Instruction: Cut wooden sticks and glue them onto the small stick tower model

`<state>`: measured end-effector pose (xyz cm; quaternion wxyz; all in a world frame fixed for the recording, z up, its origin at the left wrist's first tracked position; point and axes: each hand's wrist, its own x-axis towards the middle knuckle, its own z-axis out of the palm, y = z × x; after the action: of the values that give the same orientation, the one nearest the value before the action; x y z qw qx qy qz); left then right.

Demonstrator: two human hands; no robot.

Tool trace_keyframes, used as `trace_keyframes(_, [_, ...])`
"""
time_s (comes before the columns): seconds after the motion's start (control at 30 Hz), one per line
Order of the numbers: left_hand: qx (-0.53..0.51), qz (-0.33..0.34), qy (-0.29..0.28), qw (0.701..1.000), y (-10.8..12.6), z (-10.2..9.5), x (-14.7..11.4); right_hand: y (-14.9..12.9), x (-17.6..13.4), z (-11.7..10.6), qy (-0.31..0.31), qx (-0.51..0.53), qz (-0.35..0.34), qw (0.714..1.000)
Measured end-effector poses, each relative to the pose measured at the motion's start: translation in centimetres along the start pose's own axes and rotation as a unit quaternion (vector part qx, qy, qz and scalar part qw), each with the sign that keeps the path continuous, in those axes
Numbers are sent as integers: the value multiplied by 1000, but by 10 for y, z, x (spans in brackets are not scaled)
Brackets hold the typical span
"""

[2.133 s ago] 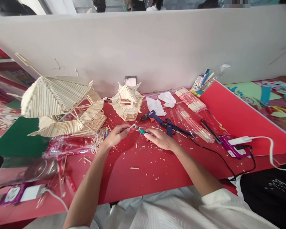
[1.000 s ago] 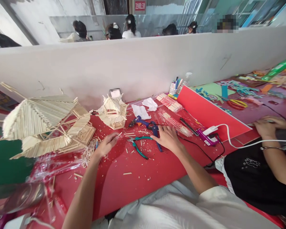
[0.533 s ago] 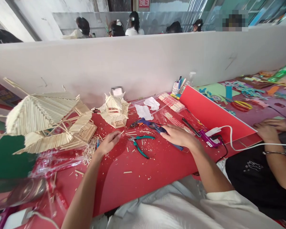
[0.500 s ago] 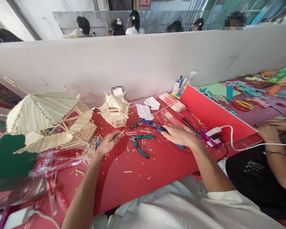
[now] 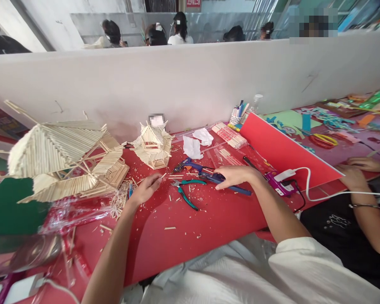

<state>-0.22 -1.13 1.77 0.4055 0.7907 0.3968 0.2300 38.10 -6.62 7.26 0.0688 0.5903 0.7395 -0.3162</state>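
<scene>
A short piece of wooden stick [image 5: 164, 175] is pinched between the thumb and fingers of my left hand [image 5: 148, 188]. My right hand [image 5: 236, 174] is over a dark-blue-handled tool [image 5: 240, 190], its thumb and fingers apart; whether they touch the tool is hard to see. Just behind that tool lies a blue glue gun [image 5: 187, 163] with an orange trigger. Green-handled cutting pliers [image 5: 186, 197] rest open between my hands. A small stick-built pavilion [image 5: 153, 145] stands beyond my left hand, and a larger stick-built pavilion [image 5: 60, 147] is at the left.
Bundled sticks [image 5: 228, 134] and crumpled white tissues [image 5: 192, 147] lie at the back. A red board [image 5: 288, 152] leans at the right beside a purple power strip [image 5: 277, 185] with a white cable. Wood scraps litter the table [image 5: 177, 249]. Another person's arm [image 5: 364, 198] is at the right.
My right hand has shifted slightly, its thumb now apart from the fingers. The dark-blue-handled tool has turned and shows more of its length. My left hand stays put with the stick.
</scene>
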Motion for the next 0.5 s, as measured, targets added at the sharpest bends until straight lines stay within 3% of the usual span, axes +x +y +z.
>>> trace_keyframes(0.1, [-10,-4,0,1000,1,0,0,2,1,3,6,-10,-25,1000])
trace_keyframes(0.3, [-6,-8,-5,1000,5,-1,-1,-9,-4,0,20,139,-113,984])
trace_keyframes(0.4, [-12,-11,-3,1000,5,0,-1,-28,13,1,54,219,-154,962])
trace_keyframes(0.5, [-7,-11,-4,1000,2,0,-1,-47,41,3,97,246,-146,953])
